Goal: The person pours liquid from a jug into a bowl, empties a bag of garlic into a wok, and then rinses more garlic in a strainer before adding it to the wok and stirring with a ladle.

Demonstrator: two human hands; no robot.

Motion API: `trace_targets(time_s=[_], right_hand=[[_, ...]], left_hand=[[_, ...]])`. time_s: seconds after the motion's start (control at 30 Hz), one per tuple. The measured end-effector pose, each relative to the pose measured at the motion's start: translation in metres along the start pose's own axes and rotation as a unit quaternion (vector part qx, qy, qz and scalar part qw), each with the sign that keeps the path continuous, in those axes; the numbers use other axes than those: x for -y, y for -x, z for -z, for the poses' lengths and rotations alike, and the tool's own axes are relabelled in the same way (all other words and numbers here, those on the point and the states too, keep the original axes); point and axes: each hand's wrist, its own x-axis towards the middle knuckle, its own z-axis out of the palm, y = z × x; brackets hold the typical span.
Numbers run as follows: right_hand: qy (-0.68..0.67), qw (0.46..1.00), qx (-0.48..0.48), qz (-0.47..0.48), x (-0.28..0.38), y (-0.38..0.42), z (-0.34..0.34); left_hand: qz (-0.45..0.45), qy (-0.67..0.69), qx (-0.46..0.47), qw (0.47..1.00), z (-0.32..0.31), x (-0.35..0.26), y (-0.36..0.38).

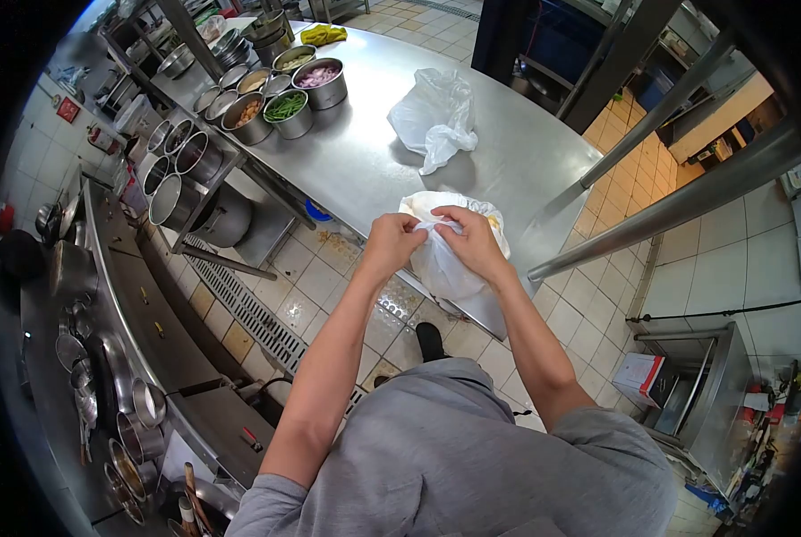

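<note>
A white plastic bag (450,273) sits at the near edge of the steel table (356,143), partly over the edge. What is inside it is hidden, though a hint of yellow shows through at its right side. My left hand (393,243) pinches the gathered top of this bag from the left. From the right, my right hand (474,242) pinches the same gathered plastic, its fingertips close to those of my left. Farther back on the table stands a second white plastic bag (429,112), its top bunched toward me and touched by neither hand.
Steel pots with green cut vegetables (286,107), pinkish pieces (320,79) and brownish pieces (244,115) crowd the table's far left. A yellow cloth (323,35) lies behind them. A slanting metal post (669,201) rises at right. Stoves with pans (141,438) line the left.
</note>
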Motion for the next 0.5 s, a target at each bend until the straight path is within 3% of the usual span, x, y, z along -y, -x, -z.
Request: trace_targets(time_s=[0.03,0.1,0.13,0.2,0.23,0.3,0.43,0.5], right_hand=[[-0.005,1.000,-0.001,0.016,0.001,0.001,0.001],[0.007,1.000,-0.007,0.022,0.004,0.003,0.002],[0.019,0.999,-0.016,0.028,0.004,0.005,0.002],[0.054,0.997,-0.026,0.042,0.001,0.009,0.002],[0.089,0.994,-0.037,0.057,0.000,0.011,0.003],[0.073,0.992,-0.064,0.082,0.006,0.015,0.001],[0.106,0.976,-0.103,0.161,0.039,0.021,-0.003],[0.140,0.970,-0.088,0.176,0.035,0.020,-0.003]], left_hand=[[0.001,0.001,0.000,1.000,-0.003,0.007,-0.002],[0.110,0.229,0.024,0.967,-0.007,0.018,-0.003],[0.111,0.228,0.024,0.967,-0.006,0.021,-0.002],[0.191,0.416,0.024,0.889,-0.003,0.025,-0.001],[0.192,0.417,0.025,0.888,-0.002,0.024,0.000],[0.202,0.532,0.059,0.820,0.001,0.020,-0.001],[0.193,0.551,0.094,0.806,-0.001,0.015,0.001],[0.179,0.523,0.100,0.828,-0.002,0.015,0.001]])
